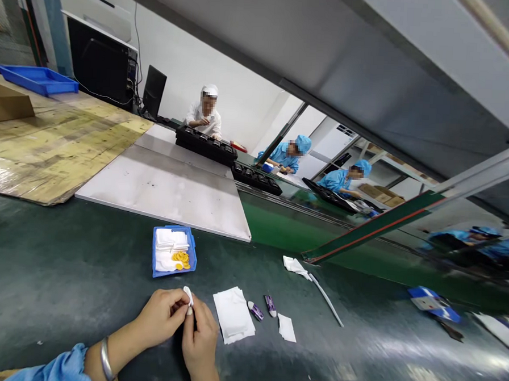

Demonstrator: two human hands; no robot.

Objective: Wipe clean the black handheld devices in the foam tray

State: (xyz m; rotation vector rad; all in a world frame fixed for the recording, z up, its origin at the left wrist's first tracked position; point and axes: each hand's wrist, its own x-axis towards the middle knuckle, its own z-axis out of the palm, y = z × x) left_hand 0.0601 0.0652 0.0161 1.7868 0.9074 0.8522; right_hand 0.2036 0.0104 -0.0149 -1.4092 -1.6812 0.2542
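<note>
My left hand and my right hand meet above the green bench, fingertips pinched together on a small folded white cloth. Only its rounded upper end shows; the fingers cover the rest. Just beyond my hands is a small blue tray holding white cloths and several small yellow round pieces. To the right of my right hand lies a stack of white cloths. Beside it are two small purple-and-white pieces, one nearer and one farther, and a single white cloth.
Farther right, a crumpled white cloth touches a thin pale stick. A white board and a wooden sheet lie behind. A slanted green post and an overhead shelf frame the bench. Several co-workers sit beyond.
</note>
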